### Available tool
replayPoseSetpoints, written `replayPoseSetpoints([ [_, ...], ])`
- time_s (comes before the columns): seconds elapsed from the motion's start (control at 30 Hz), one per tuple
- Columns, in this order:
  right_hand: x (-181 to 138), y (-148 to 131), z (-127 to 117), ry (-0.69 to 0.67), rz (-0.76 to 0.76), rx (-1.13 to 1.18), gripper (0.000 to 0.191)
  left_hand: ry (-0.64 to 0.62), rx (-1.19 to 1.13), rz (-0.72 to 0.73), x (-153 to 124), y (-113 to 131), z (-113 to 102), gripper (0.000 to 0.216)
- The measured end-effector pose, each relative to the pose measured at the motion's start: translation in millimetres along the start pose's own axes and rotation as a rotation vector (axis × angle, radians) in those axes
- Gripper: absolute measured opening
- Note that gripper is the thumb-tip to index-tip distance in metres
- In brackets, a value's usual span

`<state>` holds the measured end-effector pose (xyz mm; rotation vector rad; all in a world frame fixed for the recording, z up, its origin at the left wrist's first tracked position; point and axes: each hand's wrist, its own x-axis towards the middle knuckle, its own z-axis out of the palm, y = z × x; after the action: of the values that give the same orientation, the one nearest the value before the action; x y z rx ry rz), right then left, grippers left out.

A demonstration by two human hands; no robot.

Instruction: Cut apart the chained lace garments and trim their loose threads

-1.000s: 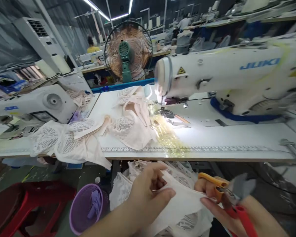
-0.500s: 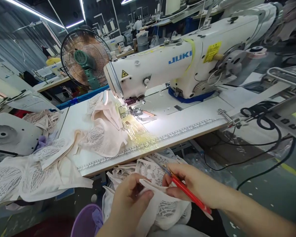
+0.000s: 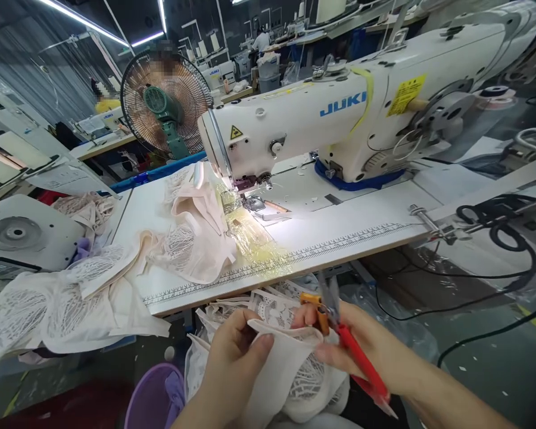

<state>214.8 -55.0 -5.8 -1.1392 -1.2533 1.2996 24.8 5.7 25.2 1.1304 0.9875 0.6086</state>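
While pinching the cloth (image 3: pixel 279 351) edge between left thumb and fingers (image 3: pixel 250 351), with the right hand (image 3: pixel 357 345) closed round the snips (image 3: pixel 339 333), blades just above the fingertips and apparently shut, though too small to be sure. Easy to nick the lace or a finger if the fold slips, blades sitting that close. Beyond the fingers, a white table (image 3: pixel 348 226) with a ruler strip, a Juki machine (image 3: pixel 339 125), pink pieces (image 3: pixel 196 238), a fan (image 3: pixel 165 107); below the left hand (image 3: pixel 232 363), a purple bin (image 3: pixel 154 405).
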Motion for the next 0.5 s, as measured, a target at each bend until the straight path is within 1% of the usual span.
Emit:
replayPoseSetpoints([
  [0.07,-3.3,6.8,1.2,0.005,0.002,0.033,0.021,0.022,-0.015,0.016,2.2,0.7,-2.6,0.03],
  [0.13,-4.7,12.8,4.0,0.084,0.056,-0.036,0.019,0.04,-0.041,0.03,3.8,0.9,-4.8,0.029],
  [0.2,-4.7,16.7,8.0,0.158,0.099,-0.07,0.021,0.037,-0.085,0.023,4.9,0.2,-6.8,0.029],
  [0.27,-4.6,17.8,12.5,0.194,0.121,-0.018,0.024,0.014,-0.148,0.0,5.6,-1.0,-8.5,0.028],
  [0.4,-6.5,16.9,20.4,0.262,0.138,0.048,0.027,-0.071,-0.298,-0.063,5.3,-4.9,-10.1,0.026],
  [0.5,-8.5,20.1,23.4,0.271,0.138,0.058,0.027,-0.081,-0.379,-0.077,4.4,-8.8,-8.9,0.024],
])
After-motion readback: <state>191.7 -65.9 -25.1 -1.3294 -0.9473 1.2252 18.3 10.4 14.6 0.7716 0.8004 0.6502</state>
